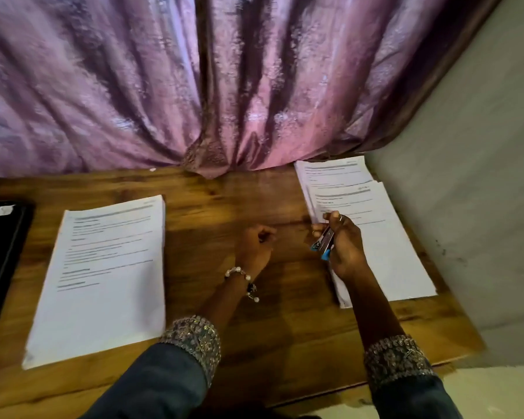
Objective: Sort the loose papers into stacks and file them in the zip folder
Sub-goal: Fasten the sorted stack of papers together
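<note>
Right hand (342,246) clutching small stapler (324,241), left hand (256,241) fisted empty; lower-left paper stack (103,276) floppy, light — best pinched along an edge.

Wood-grain table (224,201), shiny cloth curtain (164,86)

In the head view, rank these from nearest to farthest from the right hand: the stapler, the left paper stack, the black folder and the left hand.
1. Stapler: held in the right hand itself.
2. Left hand: a closed fist over the bare wood, just to the left.
3. Left paper stack: across the table, left side.
4. Black folder: at the far left edge.
</note>
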